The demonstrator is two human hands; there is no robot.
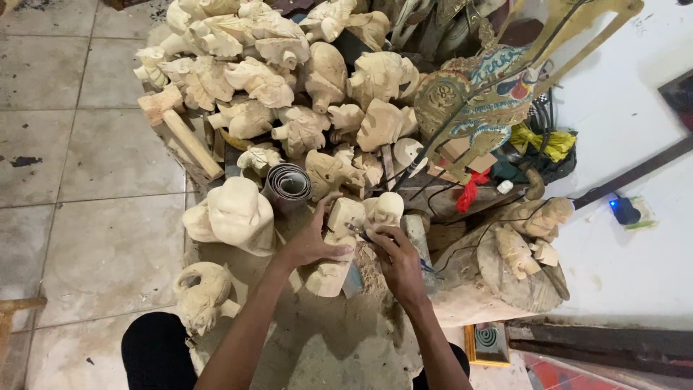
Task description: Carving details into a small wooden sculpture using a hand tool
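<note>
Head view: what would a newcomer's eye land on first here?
The heap of pale carved wooden heads piled across the top of the view. Below it, the left hand grips a wooden carving while the right hand works a small tool against it. At upper right stands a painted shadow puppet.

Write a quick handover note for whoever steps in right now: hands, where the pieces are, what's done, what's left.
Left hand grips the pale wooden carving on the dusty block.
Right hand holds a thin tool against the carving's upper part.
Done: rough shape cut; shavings lie beside it.
Left: detail work looks unfinished.
Carved heads are piled behind; mallet at their left.
</note>
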